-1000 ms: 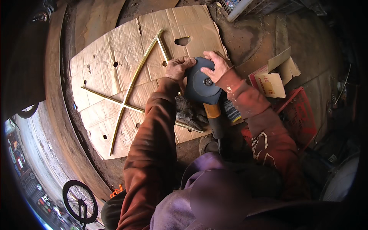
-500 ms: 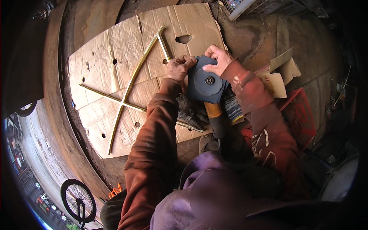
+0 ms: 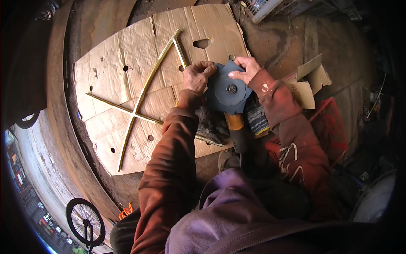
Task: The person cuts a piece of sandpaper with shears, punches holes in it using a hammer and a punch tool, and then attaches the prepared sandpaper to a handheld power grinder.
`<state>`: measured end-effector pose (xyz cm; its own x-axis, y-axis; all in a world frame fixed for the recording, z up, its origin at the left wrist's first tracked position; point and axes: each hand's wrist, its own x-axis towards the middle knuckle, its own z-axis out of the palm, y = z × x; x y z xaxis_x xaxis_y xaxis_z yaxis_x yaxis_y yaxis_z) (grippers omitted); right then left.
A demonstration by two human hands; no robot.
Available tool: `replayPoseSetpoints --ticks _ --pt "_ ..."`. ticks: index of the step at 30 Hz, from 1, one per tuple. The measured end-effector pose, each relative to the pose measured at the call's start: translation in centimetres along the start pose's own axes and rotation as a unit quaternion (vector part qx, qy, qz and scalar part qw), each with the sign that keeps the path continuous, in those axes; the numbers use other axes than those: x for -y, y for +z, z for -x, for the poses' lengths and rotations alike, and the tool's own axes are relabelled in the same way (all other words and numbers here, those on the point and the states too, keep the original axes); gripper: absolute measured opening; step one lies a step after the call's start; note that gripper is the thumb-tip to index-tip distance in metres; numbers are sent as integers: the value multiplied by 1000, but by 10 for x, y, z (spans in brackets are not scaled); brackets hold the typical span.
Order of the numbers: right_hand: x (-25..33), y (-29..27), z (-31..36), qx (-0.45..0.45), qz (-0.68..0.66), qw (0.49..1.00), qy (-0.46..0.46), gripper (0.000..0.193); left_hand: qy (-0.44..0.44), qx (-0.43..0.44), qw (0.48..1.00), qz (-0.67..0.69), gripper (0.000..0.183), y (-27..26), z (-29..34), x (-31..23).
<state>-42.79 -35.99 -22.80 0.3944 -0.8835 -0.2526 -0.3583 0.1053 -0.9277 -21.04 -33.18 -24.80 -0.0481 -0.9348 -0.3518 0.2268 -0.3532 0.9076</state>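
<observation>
An angle grinder (image 3: 235,122) with a yellow and black body lies disc side up in front of me. Over its disc sits a blue-grey sheet of sandpaper (image 3: 220,94), round the central nut (image 3: 231,89), with a ragged circular outline inside its corners. My left hand (image 3: 197,77) pinches the sheet's upper left corner. My right hand (image 3: 246,70) grips its upper right edge, thumb lying on top. Left of the grinder, a crossed frame of brass-coloured metal bars (image 3: 139,99) rests on a cardboard sheet (image 3: 101,72); my left forearm hides part of it.
Dark gloves (image 3: 210,125) and a striped knitted glove (image 3: 257,120) lie beside the grinder. To the right are an opened small carton (image 3: 302,93) and a red plastic crate (image 3: 332,129). A grey crate (image 3: 266,10) stands far right; a spoked wheel (image 3: 86,222) is lower left.
My right hand has shifted slightly right and downward along the sandpaper's edge. The sheet's upper edge now stands up between my hands, and its circular outline looks more ragged. My left hand barely moved.
</observation>
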Motion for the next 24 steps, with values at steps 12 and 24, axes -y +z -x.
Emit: replayPoseSetpoints --ticks 12,24 --pt "44 11 14 -35 244 964 -104 28 213 7 906 -366 29 -2 19 -30" --pt "43 23 28 -115 266 930 -227 30 232 -60 918 -317 20 9 31 -19"
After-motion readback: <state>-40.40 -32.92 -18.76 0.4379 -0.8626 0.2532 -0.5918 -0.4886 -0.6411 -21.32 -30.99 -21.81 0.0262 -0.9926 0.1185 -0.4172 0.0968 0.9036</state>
